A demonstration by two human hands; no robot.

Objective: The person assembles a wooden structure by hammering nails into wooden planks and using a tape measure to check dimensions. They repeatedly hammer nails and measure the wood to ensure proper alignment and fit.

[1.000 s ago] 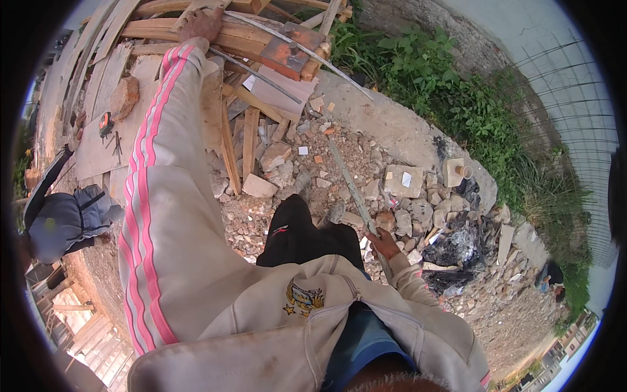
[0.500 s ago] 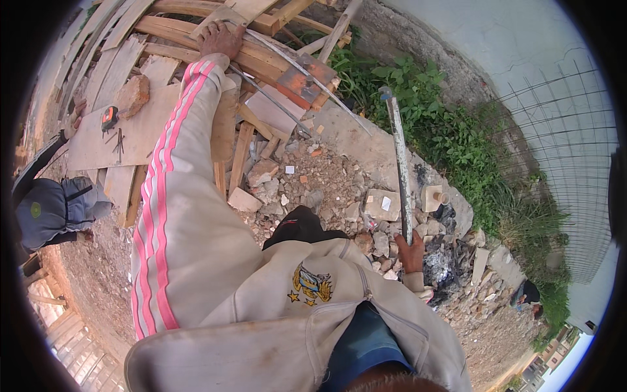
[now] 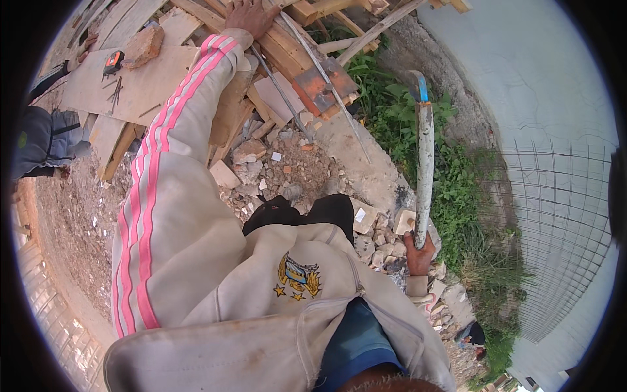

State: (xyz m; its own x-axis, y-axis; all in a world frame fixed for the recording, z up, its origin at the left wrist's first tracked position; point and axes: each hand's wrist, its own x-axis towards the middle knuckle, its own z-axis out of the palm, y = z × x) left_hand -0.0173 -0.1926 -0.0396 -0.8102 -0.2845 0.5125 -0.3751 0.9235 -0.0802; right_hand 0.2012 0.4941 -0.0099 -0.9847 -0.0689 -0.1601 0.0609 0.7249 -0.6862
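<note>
My left hand (image 3: 251, 18) lies on the stacked timber beams at the top, its fingers spread; the tips reach the picture's upper rim. Beside it a thin pale metal rod (image 3: 326, 78) runs slantwise down over the beams. At the right, my right hand (image 3: 418, 253) grips the lower end of a long tool with a worn white tube handle (image 3: 424, 170). The tool stands out away from me, and its far end bends into a blue and grey hooked head (image 3: 421, 88). Whether that head is a hammer's or a bar's I cannot tell.
Boards at the upper left carry a tape measure (image 3: 113, 63), a brick chunk (image 3: 144, 47) and several nails (image 3: 116, 95). Another person (image 3: 49, 140) is beside them. Rubble (image 3: 287, 170) covers the ground. Weeds (image 3: 457, 189) and wire mesh (image 3: 555, 222) line the wall at right.
The view has shifted, so the beams and my left hand sit higher and further right. My right hand and the white-handled tool appear slightly further right, the tool leaning more to the right.
</note>
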